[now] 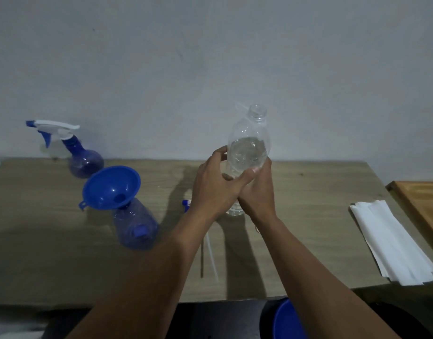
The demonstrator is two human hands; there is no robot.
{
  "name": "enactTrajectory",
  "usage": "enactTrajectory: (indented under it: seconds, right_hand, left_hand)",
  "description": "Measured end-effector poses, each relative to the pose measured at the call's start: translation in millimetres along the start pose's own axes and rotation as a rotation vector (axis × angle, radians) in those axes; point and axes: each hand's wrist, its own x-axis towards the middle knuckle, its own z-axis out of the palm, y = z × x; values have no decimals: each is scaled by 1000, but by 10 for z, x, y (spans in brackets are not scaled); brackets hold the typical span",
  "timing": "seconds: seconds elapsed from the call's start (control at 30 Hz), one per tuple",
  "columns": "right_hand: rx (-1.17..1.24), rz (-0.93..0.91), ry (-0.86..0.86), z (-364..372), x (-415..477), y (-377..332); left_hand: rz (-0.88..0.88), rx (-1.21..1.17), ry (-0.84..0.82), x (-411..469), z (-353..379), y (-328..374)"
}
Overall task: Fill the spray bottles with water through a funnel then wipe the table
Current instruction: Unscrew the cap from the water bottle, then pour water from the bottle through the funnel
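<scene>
The left hand (215,184) and right hand (257,192) are clasping the uncapped clear bottle (248,145) upright, so tipping it slowly over the funnel (105,184) at left is looking wisest.

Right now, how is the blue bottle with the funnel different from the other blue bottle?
The funnel bottle has an open neck holding a blue funnel; the back bottle wears its white spray head. The funnel bottle stands farther forward; the back bottle stands by the wall. Both are see-through blue, upright on the table.
</scene>
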Motion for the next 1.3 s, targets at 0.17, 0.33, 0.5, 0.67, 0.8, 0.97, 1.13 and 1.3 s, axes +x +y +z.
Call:
enactTrajectory:
  seconds: [0.17, 0.33, 0.5, 0.67, 0.8, 0.97, 1.13, 1.3]
  right_hand:
    - [-55, 73, -1, 5, 52, -8]
    - [-53, 68, 19, -17, 5, -64]
    - [-155, 46, 0, -97, -86, -148]
    - [-207, 3, 4, -177, -205, -346]
    - [-222, -51, 3, -241, -319, -670]
    - [-229, -140, 52, -255, -500, -1201]
    - [-222, -214, 22, -291, -711, -1668]
    - [-177, -224, -97, -298, -957, -1966]
  left_hand:
    - [2, -23, 7, -15, -64, -52]
    - [8, -22, 70, -77, -155, 10]
    - [-23, -38, 184, -406, -227, -88]
    - [-39, -6, 290, -970, -493, -253]
    - [-168, 36, 426, -1369, -894, -405]
    - [-176, 114, 596, -1449, -1430, -444]
    - [-80, 81, 695, -1258, -1820, -376]
    - [-130, -61, 349, -974, -2087, -285]
